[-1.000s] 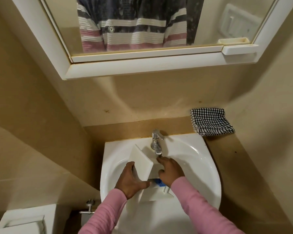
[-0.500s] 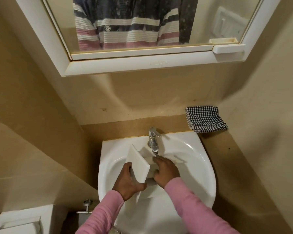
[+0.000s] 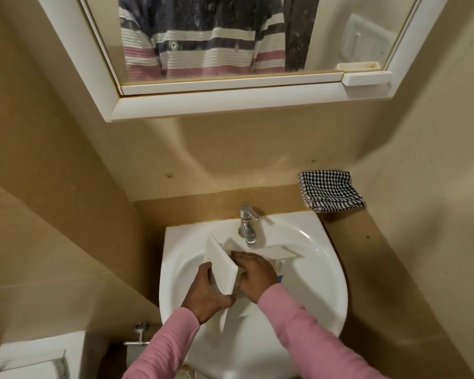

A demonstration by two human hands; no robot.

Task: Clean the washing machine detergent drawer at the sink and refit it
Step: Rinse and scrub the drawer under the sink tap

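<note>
The white detergent drawer [image 3: 220, 265] is tilted inside the white sink [image 3: 312, 272], under the chrome tap [image 3: 247, 224]. My left hand [image 3: 207, 294] grips the drawer's flat front panel from the left side. My right hand [image 3: 255, 273] rests inside the drawer body behind the panel, fingers bent against its inner surface. A white part of the drawer [image 3: 277, 251] sticks out to the right, and a small blue piece [image 3: 280, 278] shows beside my right wrist. Whether water runs from the tap I cannot tell.
A black-and-white checked cloth [image 3: 330, 191] lies on the ledge right of the tap. A white mirror cabinet [image 3: 230, 102] hangs overhead. A toilet cistern [image 3: 33, 356] and a wall valve [image 3: 140, 333] sit at the lower left.
My right hand has slid left and deeper into the drawer. The drawer's far part now shows to the right of the hand. The left hand's grip on the panel is unchanged.
</note>
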